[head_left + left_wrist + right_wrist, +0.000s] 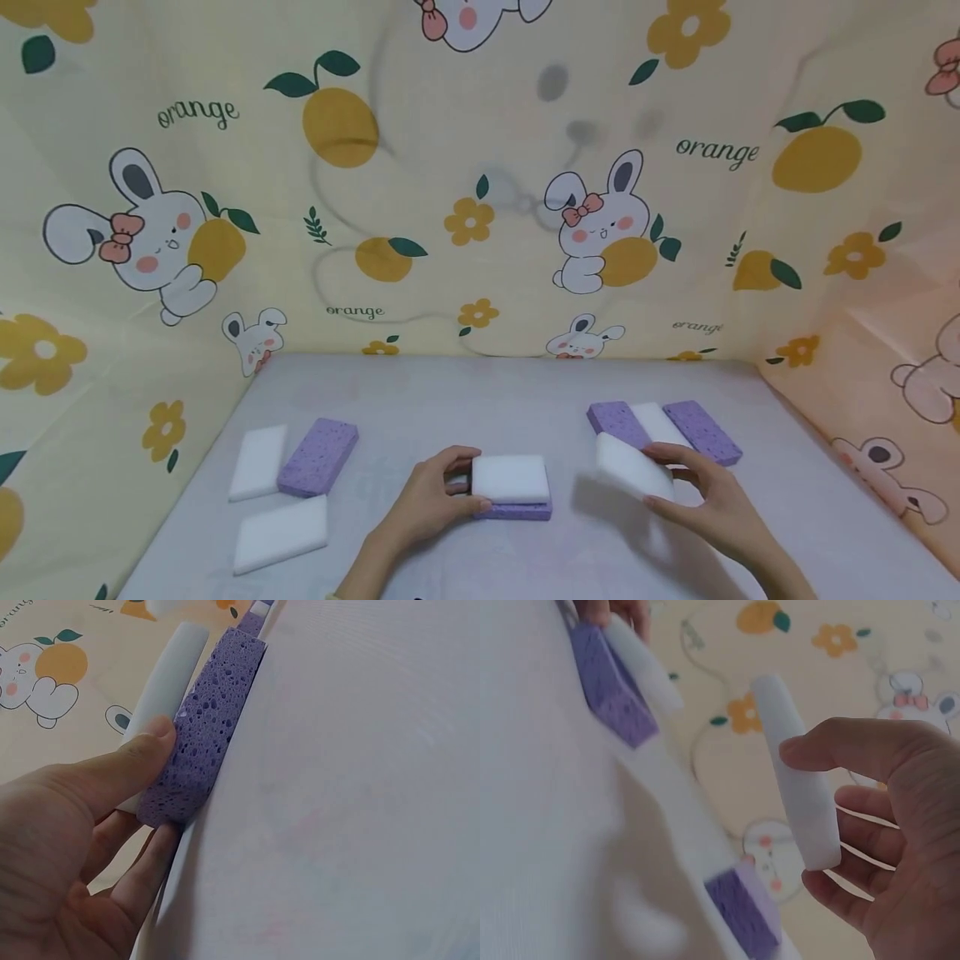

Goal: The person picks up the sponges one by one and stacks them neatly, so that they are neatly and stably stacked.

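Note:
In the middle of the table, a white sponge (510,478) lies on top of a purple sponge (516,512), their edges roughly lined up. My left hand (429,500) grips this pair at its left end. Seen from the left wrist, the thumb presses the side near the seam, and the purple sponge (214,712) shows its pores. To the right, my right hand (712,507) holds another white sponge (632,468) tilted above the table, its shadow falling below. In the right wrist view the thumb lies on one face of that white sponge (799,780), with the fingers behind it.
Two white sponges (258,462) (281,535) and a purple sponge (318,457) lie at the left. Behind my right hand are a purple sponge (617,418), a white sponge (660,423) and another purple sponge (702,432). A patterned cloth (465,275) encloses the table's back and sides.

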`<state>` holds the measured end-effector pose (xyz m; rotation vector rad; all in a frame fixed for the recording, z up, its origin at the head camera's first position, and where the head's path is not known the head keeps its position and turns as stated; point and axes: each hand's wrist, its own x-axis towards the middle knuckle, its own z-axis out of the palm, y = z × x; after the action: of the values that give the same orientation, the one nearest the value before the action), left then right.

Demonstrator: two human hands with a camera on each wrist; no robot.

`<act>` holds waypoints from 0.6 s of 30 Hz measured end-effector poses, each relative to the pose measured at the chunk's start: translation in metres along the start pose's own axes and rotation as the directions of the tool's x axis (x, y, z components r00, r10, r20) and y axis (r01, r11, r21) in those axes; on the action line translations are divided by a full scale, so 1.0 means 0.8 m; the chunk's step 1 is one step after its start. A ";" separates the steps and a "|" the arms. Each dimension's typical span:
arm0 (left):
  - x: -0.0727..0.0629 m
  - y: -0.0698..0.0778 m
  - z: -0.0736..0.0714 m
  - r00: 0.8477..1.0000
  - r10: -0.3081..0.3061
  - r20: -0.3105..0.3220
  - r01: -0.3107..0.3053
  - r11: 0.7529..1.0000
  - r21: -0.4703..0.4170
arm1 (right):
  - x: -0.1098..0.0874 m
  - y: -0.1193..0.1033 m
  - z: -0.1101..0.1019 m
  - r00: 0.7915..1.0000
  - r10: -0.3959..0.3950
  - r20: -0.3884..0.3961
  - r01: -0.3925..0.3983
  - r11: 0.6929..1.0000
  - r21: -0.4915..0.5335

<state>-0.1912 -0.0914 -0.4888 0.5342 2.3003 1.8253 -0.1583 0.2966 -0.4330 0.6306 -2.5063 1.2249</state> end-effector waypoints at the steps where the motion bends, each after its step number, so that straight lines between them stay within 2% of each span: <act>1: 0.000 0.000 0.000 1.000 0.001 -0.001 -0.001 1.000 0.004 | 0.004 -0.003 0.003 1.000 -0.005 0.007 0.005 1.000 0.013; 8: 0.001 0.000 -0.001 1.000 0.002 -0.005 -0.002 1.000 0.012 | 0.041 -0.029 0.044 0.994 -0.031 0.102 0.026 0.999 0.045; 13: 0.001 -0.001 -0.002 1.000 0.013 -0.011 -0.013 1.000 -0.006 | 0.067 -0.043 0.084 0.974 -0.119 0.195 0.105 0.991 0.081; 18: 0.001 -0.001 -0.001 1.000 0.011 -0.012 -0.011 1.000 -0.010 | 0.083 -0.048 0.115 0.961 -0.165 0.220 0.151 0.985 0.081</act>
<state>-0.1925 -0.0922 -0.4891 0.5373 2.2987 1.8495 -0.2021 0.1855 -0.4340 1.0184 -2.5430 1.2401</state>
